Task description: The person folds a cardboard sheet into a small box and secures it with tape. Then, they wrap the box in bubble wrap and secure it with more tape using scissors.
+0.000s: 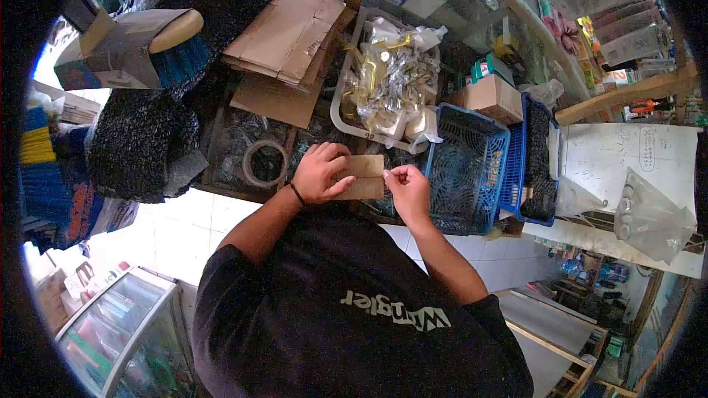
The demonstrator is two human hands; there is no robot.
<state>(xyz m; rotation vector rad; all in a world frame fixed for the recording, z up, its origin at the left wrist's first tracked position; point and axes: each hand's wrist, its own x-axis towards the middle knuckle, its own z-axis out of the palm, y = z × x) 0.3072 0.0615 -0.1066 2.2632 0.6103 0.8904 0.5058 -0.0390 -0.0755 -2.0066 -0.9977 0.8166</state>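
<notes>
Card between both hands

Card (365, 166) lies right of left hand (321, 173), left of right hand (407, 193); visible long axis and seam run left-right. Right thumb and finger pinch its right edge by the seam. Left covers left end, thumb spread; can't tell if gripping.

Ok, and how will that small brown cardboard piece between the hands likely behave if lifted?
The cardboard piece looks flat and small, so it is probably light. Its straight edges between the left hand and right hand suggest fair stiffness. The line across its middle may be a fold or gap, so it might bend there.
</notes>
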